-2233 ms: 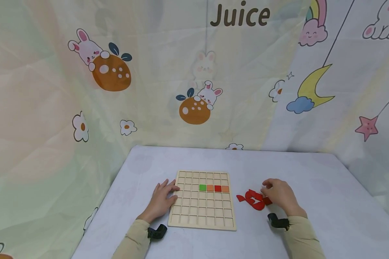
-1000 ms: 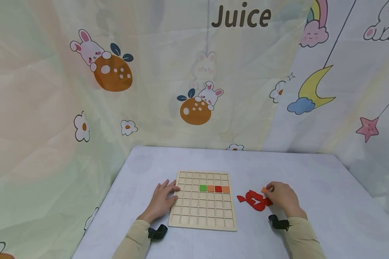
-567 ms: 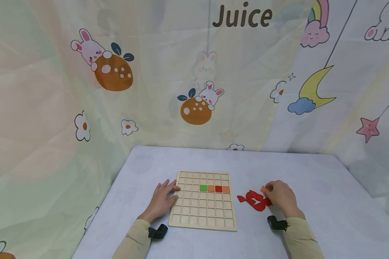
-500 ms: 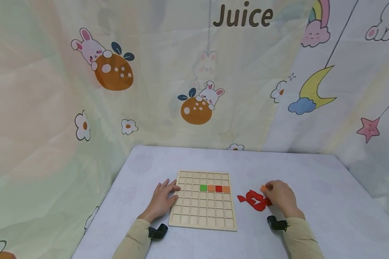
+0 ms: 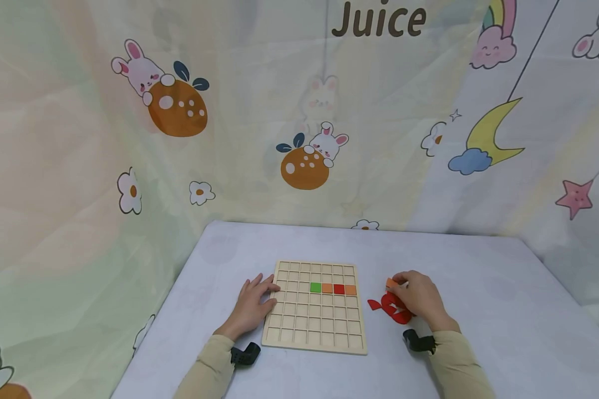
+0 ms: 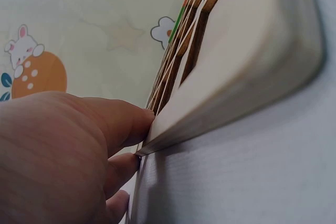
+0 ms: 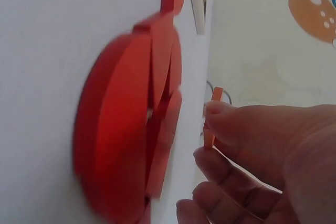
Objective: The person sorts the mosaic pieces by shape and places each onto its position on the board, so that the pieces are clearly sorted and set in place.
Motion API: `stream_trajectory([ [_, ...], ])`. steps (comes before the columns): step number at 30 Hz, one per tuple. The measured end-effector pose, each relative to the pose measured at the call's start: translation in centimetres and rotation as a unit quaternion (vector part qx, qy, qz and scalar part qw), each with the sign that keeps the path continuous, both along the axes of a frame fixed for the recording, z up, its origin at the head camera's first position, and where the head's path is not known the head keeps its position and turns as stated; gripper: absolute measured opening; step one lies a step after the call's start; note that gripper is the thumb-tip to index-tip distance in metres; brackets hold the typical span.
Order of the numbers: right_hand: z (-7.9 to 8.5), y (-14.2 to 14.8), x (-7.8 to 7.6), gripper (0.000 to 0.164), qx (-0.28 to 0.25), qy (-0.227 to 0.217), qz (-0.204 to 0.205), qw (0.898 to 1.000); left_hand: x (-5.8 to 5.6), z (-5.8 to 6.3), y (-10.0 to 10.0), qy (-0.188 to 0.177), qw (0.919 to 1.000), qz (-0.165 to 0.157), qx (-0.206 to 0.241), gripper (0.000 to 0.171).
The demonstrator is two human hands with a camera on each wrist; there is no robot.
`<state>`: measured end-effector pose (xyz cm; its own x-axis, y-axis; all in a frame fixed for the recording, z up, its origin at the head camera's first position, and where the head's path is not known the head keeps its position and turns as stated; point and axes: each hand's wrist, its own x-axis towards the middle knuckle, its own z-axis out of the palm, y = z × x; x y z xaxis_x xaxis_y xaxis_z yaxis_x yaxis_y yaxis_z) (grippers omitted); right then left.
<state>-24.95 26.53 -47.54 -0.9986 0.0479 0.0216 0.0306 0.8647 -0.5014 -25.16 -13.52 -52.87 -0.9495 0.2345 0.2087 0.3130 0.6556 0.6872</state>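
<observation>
Left hand: My left hand (image 5: 249, 305) lies at the left edge of the gridded wooden board (image 5: 326, 324), fingers loose and spread, touching the wood without grasping it. I judge that this light contact stops the board sliding.
Right hand: My right hand (image 5: 419, 296) pinches the loose orange square (image 5: 391, 284) between thumb and fingertip, beside the far side of the red cluster.
Orange square: Held by one edge, broad face roughly upward; that grip probably leaves the far side bare to meet a cell first.
Filled cells: A green square (image 5: 315, 287), a left orange square (image 5: 326, 288), a red square (image 5: 339, 289) and a right orange square (image 5: 350, 290) sit side by side in one row reaching the board's right column, each walled in by its cell.
Red pieces: The red cluster (image 5: 403, 317) lies on the desk (image 5: 504, 310) between board and right sleeve (image 5: 459, 360), likely kept there for easy reach; my hand partly hides it.
Red straggler: One red piece (image 5: 374, 305) points out boardward.
</observation>
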Motion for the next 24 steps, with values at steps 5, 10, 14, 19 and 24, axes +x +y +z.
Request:
stream_trajectory([
  [5, 0.2, -2.0, -0.5, 0.035, -0.012, -0.003, -0.001, 1.000, 0.0, 0.1, 0.0, -0.003, 1.0000, 0.001, -0.006, 0.021],
  [10, 0.0, -4.1, -0.9, 0.030, 0.010, 0.018, 0.015, 1.000, 0.0, 0.0, 0.0, -0.009, 0.9999, 0.002, -0.007, 0.021],
  [14, -0.1, -5.6, -1.1, 0.027, 0.018, 0.030, 0.034, 0.999, 0.1, 0.0, 0.0, -0.003, 1.0000, -0.003, -0.007, 0.024],
  [19, 0.0, -7.1, -1.2, 0.026, 0.006, 0.028, 0.039, 0.999, 0.1, 0.0, 0.0, -0.002, 0.9999, -0.006, -0.009, 0.027],
  [24, 0.3, -8.6, -1.2, 0.026, -0.003, 0.029, 0.047, 0.998, 0.2, 0.0, -0.1, -0.006, 0.9999, -0.007, -0.011, 0.028],
])
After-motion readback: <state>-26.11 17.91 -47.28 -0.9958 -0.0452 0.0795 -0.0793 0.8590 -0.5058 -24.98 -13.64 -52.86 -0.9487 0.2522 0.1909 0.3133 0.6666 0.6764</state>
